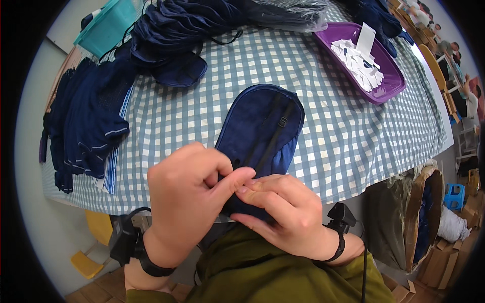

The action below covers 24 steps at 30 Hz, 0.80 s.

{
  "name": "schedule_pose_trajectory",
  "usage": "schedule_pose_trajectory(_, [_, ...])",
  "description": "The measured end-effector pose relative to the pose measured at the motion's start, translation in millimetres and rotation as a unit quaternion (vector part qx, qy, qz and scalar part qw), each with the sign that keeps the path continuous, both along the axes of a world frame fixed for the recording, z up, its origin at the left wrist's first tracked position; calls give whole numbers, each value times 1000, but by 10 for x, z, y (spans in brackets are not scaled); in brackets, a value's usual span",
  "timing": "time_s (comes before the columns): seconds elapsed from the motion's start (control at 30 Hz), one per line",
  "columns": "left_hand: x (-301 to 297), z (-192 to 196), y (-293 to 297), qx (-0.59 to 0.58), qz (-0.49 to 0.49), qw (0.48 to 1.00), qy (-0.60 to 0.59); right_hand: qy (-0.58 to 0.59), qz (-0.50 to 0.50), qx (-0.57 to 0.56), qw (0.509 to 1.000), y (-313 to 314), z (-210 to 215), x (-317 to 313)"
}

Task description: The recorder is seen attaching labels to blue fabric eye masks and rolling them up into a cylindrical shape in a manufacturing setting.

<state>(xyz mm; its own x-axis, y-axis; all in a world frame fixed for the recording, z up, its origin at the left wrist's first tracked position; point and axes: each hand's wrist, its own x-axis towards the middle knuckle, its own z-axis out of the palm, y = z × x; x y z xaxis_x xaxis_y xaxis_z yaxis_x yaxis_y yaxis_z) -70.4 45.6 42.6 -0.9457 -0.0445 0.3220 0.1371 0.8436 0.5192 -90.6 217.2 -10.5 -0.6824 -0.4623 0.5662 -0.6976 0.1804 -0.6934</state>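
Note:
A navy sewn fabric piece (260, 118) lies on the table in front of me, its rounded, piped end pointing away. Along its upper face runs a thin black strap (273, 139) with a small black buckle (283, 121). My left hand (189, 179) is closed at the near end of the piece, fingers curled and thumb pressed toward the right hand. Meeting it there, my right hand (283, 209) pinches with thumb and fingers on the same near end. The fingertips almost touch, and what lies exactly between them is hidden.
A purple basket (391, 93) of white paper slips stands at the far right. Bunched navy fabric (187, 28) and a teal bin (103, 30) lie at the back. Stacked navy garments (91, 121) cover the left side. A carton (424, 217) stands beyond the right edge.

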Motion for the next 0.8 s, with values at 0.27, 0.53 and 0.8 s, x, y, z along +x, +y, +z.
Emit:
schedule_pose_trajectory(0.27, [307, 1, 14, -95, -73, 993, 24, 1, -8, -18, 1000, -7, -32, 2])
schedule_pose_trajectory(0.53, [337, 180, -80, -120, -124, 983, -61, 30, -8, 7, 999, -3, -33, 31])
schedule_pose_trajectory(0.8, [207, 120, -253, -80, -206, 973, -69, 57, 36, 14, 998, 40, -38, 6])
